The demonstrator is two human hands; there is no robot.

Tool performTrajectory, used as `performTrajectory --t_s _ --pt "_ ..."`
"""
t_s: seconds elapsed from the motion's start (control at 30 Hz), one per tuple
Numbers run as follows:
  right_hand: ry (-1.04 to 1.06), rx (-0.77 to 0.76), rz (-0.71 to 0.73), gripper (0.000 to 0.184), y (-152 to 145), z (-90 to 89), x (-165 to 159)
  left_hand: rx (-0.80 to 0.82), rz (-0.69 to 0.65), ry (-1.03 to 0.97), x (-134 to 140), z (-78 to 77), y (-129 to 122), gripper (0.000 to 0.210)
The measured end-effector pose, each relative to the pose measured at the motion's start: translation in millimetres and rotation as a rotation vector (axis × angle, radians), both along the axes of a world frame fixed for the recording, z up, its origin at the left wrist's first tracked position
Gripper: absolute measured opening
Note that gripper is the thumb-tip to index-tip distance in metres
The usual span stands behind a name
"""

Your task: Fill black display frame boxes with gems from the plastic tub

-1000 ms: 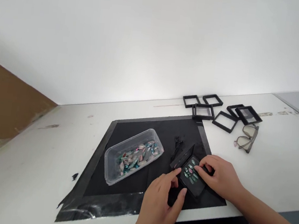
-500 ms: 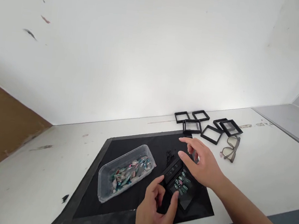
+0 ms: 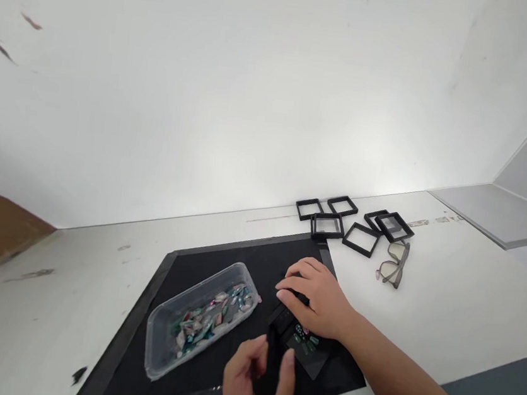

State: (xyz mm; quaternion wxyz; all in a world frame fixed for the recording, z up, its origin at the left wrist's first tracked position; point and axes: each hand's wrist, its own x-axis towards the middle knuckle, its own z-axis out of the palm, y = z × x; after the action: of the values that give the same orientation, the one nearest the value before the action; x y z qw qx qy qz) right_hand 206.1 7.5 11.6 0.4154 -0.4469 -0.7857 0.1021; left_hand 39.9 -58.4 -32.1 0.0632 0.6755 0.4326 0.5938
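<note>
The right hand lies over the far part of an opened black case, fingers bent; whether it grips the case or only rests there cannot be determined. The left hand is released, thumb and forefinger parted, just beside the case's near left side. Small green pieces lie in the case, partly covered by the right hand. The case sits on a black mat, right of a clear tub of mixed pieces. Beyond, black frames and glasses lie on the white table.
</note>
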Motion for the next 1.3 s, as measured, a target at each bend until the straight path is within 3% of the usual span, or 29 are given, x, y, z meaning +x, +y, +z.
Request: performTrajectory --t_s 0.1,0.17,0.33,0.57,0.97,1.3 --pt "-0.012 -0.007 0.038 0.022 -0.5 -1.6 -1.9 0.200 0.025 0.163 -5.8 -3.2 7.7 0.037" --pt "-0.016 -0.013 0.048 0.025 -0.8 -2.1 -2.4 0.220 0.075 0.220 -6.3 -4.0 9.9 0.042" --pt "-0.041 -0.023 0.074 0.035 -4.8 -3.2 3.6 0.116 0.008 0.302 -0.4 -2.9 11.4 0.050" --pt "-0.016 -0.011 0.140 0.030 -30.1 -15.5 24.9 0.042 -0.123 0.434 -10.3 -6.9 11.5 0.034" --pt "-0.122 -0.030 0.124 0.017 -75.8 -56.9 52.2 -0.187 -0.549 0.656 -15.6 -7.6 2.9 0.039" --pt "-0.224 0.015 0.070 0.024 -80.4 -71.2 54.7 -0.247 -0.458 0.771 -8.9 -21.2 -5.4 0.050"
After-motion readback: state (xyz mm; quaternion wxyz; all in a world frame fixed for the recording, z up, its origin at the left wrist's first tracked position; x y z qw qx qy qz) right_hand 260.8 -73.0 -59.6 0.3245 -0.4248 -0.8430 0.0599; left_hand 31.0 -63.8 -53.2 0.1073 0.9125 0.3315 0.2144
